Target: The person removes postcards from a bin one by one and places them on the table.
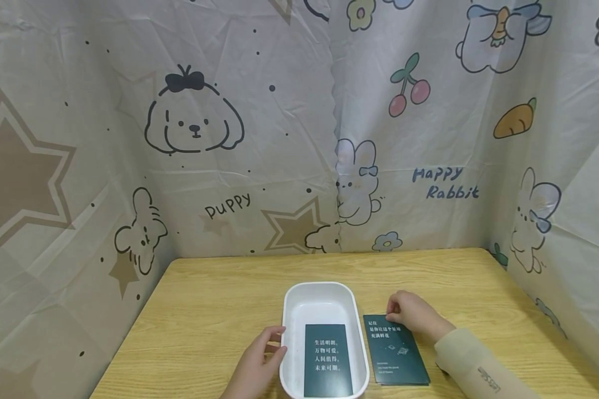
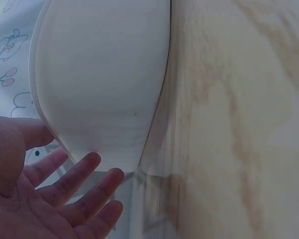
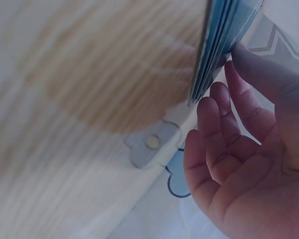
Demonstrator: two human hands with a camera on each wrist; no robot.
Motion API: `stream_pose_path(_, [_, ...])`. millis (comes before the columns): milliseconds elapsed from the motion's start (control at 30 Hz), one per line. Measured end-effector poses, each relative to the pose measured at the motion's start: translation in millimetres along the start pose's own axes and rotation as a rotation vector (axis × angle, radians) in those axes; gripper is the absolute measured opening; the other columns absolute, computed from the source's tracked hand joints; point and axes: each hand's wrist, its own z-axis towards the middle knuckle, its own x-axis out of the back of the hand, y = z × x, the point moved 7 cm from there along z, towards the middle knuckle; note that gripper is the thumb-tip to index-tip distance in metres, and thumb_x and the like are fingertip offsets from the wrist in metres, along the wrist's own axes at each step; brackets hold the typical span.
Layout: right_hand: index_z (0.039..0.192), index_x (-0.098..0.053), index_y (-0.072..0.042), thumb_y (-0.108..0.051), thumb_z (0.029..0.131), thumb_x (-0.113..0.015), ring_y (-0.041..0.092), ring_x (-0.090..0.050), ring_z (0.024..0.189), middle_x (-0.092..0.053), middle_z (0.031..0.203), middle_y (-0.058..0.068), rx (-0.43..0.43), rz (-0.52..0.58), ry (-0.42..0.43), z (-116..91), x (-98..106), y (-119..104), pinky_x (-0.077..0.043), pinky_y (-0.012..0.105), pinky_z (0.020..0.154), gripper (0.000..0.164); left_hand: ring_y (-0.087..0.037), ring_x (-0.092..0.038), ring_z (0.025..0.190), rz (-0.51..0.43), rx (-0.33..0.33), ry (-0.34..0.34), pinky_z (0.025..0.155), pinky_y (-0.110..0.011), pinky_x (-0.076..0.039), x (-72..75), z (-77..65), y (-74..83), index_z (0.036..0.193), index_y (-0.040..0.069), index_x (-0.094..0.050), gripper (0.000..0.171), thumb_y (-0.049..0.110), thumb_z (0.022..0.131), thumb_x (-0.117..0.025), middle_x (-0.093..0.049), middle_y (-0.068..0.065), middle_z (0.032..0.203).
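A white rounded tray (image 1: pixel 324 292) stands near the front of the table with one dark green card (image 1: pixel 328 361) lying in it, white lettering facing up. My left hand (image 1: pixel 260 357) is at the tray's left side; in the left wrist view its thumb (image 2: pixel 34 133) touches the rim and its other fingers are loosely spread by the outer wall. Right of the tray lies a stack of dark green cards (image 1: pixel 398 354), several layers showing in the right wrist view. My right hand (image 1: pixel 415 311) pinches the top card at the stack's far edge, thumb (image 3: pixel 261 72) on its face.
The wood-grain table (image 1: pixel 219 299) carries the tray and the stack side by side. Behind it and along both sides hangs a pale curtain (image 1: pixel 279 138) printed with cartoon animals, stars and fruit. A beige sleeve (image 1: pixel 479 363) covers the right forearm.
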Motion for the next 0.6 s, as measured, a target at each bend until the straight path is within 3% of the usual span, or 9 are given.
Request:
stream_pose_path(300, [0.077,-0.063,-0.018,-0.021,0.085,-0.07,0.013,-0.049,0.067,-0.054,0.073,-0.002,0.024,-0.027,0.049,0,9,-10,-0.048,0.031,0.061,0.011,-0.022,-0.059,0.098,-0.005,-0.01,0.007,0.081,-0.045,-0.056,0.2,-0.7,0.9,0.129,0.015,-0.052,0.036,0.022,0.094,-0.058,-0.06,-0.01,0.115])
stream_pose_path(600, [0.079,-0.064,-0.019,-0.021,0.086,-0.069,0.012,-0.049,0.066,-0.055,0.073,-0.005,0.119,0.002,0.139,-5,31,-58,-0.049,0.031,0.06,0.008,-0.023,-0.059,0.096,-0.011,-0.048,0.009,0.079,-0.044,-0.056,0.5,-0.8,1.9,0.128,0.012,-0.052,0.037,0.023,0.094,-0.058,-0.061,-0.011,0.114])
